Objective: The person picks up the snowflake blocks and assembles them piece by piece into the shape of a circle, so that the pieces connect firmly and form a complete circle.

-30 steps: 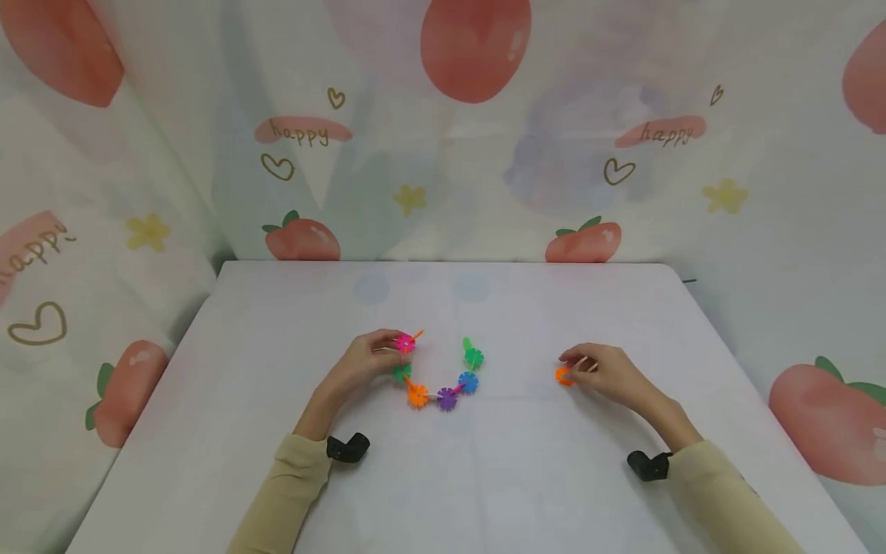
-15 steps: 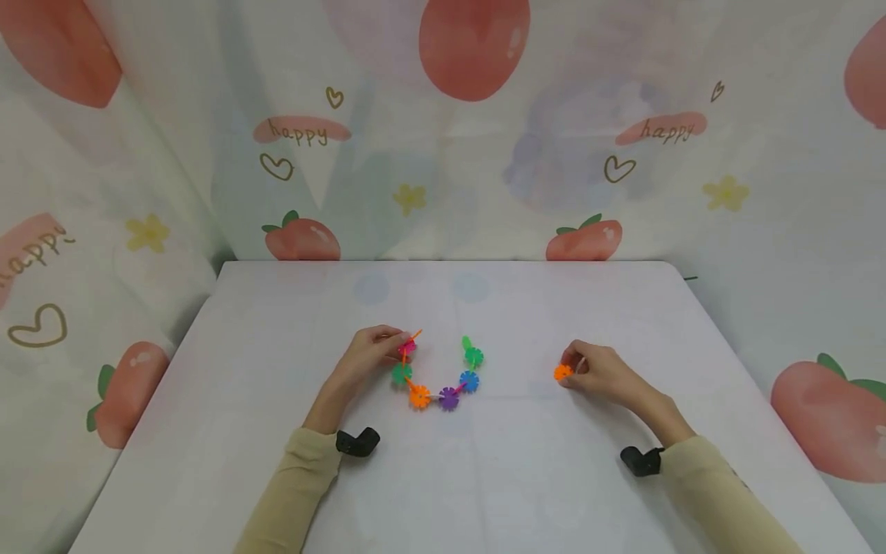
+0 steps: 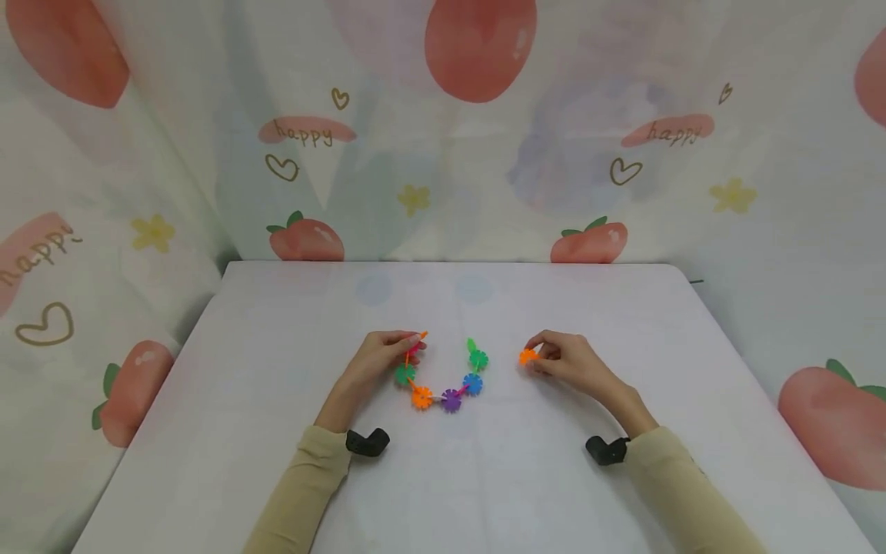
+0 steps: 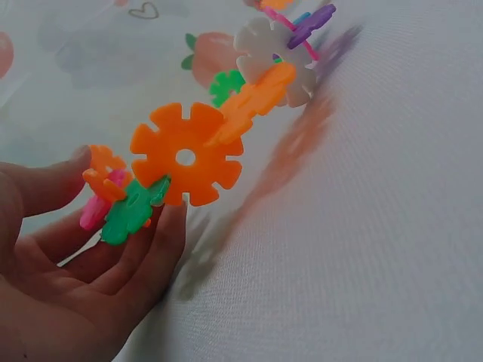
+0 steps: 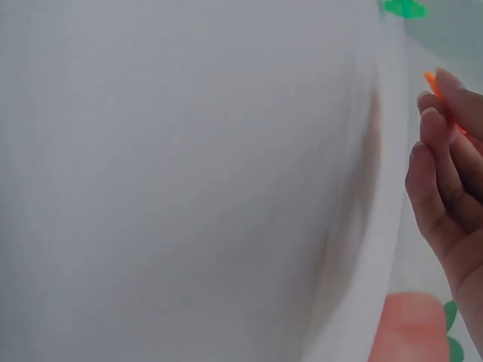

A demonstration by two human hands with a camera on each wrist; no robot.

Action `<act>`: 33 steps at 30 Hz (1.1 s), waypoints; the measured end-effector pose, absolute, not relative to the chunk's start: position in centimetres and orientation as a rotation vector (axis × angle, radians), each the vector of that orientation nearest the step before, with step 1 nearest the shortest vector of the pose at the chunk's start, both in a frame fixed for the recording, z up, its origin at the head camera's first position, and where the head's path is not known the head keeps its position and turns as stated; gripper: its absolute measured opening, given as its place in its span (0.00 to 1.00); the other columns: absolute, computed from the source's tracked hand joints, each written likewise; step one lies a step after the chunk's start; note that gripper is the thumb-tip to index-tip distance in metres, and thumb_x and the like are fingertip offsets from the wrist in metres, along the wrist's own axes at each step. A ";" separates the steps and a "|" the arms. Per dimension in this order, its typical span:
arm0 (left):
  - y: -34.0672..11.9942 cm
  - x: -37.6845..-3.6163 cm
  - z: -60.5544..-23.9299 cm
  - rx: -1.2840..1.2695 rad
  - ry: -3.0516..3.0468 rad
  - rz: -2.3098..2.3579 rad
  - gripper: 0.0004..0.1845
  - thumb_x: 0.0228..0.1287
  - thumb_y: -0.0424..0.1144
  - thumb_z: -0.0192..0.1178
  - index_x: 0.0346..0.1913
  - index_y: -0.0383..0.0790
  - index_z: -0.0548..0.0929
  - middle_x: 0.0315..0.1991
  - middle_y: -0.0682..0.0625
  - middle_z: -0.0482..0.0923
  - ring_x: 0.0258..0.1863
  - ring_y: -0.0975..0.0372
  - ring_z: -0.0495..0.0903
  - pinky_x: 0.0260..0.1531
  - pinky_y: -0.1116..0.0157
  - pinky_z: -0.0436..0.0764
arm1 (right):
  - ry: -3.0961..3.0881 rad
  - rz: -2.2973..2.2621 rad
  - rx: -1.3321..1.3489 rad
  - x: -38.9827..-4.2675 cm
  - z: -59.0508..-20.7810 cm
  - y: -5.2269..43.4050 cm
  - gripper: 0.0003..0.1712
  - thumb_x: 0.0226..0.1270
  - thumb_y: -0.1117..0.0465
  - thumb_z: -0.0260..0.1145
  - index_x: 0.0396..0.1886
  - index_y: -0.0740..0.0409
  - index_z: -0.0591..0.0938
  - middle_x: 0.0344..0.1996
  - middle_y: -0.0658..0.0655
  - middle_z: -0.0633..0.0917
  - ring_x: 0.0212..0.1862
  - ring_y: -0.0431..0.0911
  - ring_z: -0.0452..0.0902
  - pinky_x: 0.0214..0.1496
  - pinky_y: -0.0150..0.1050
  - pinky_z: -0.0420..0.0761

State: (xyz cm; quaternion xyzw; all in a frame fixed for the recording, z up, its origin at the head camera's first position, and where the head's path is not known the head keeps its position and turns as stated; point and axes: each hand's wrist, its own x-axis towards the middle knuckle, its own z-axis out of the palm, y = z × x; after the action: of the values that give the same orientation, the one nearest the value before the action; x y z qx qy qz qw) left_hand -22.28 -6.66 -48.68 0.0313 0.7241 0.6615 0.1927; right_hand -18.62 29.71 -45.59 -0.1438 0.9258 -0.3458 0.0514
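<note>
A curved chain (image 3: 443,381) of notched plastic flower discs lay mid-surface (image 3: 484,477) on smooth white cloth. The left hand (image 3: 377,358) pinched its left end; the right hand (image 3: 564,360) pinched a loose orange disc (image 3: 528,356) beside the other end, with broad bare cloth toward every edge.
</note>
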 end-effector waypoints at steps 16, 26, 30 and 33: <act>-7.4 -22.4 -48.8 0.120 1.989 1.885 0.19 0.74 0.41 0.63 0.60 0.31 0.84 0.48 0.39 0.88 0.38 0.63 0.86 0.50 0.67 0.85 | 2.751 -1.253 -0.594 -21.9 -44.6 21.6 0.15 0.71 0.66 0.68 0.56 0.56 0.87 0.38 0.53 0.90 0.39 0.45 0.86 0.45 0.30 0.85; -6.6 -22.5 -49.1 0.223 1.999 1.857 0.18 0.77 0.37 0.59 0.61 0.28 0.82 0.49 0.37 0.88 0.37 0.62 0.88 0.52 0.64 0.86 | 2.662 -1.346 -0.662 -23.2 -45.0 18.4 0.13 0.73 0.64 0.67 0.55 0.55 0.87 0.42 0.54 0.91 0.43 0.54 0.88 0.47 0.36 0.87; -6.5 -22.4 -49.0 0.210 2.007 1.862 0.18 0.76 0.38 0.60 0.60 0.28 0.83 0.47 0.37 0.88 0.37 0.60 0.89 0.54 0.63 0.86 | 2.659 -1.339 -0.697 -23.4 -45.0 17.5 0.13 0.74 0.65 0.67 0.55 0.56 0.87 0.40 0.55 0.91 0.43 0.54 0.89 0.49 0.42 0.88; -6.4 -22.4 -48.9 0.187 2.004 1.866 0.18 0.76 0.37 0.60 0.59 0.28 0.83 0.47 0.37 0.89 0.38 0.59 0.90 0.55 0.62 0.85 | 2.654 -1.312 -0.704 -23.7 -45.0 17.1 0.13 0.74 0.65 0.66 0.55 0.56 0.87 0.39 0.55 0.91 0.42 0.53 0.88 0.49 0.42 0.87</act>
State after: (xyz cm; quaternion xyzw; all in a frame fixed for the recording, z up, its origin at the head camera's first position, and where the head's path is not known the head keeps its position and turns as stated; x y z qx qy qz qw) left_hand -22.41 -6.40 -48.92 0.0667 0.7158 0.6665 0.1975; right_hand -23.71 17.07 -45.03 -0.2312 0.8710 -0.4306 0.0491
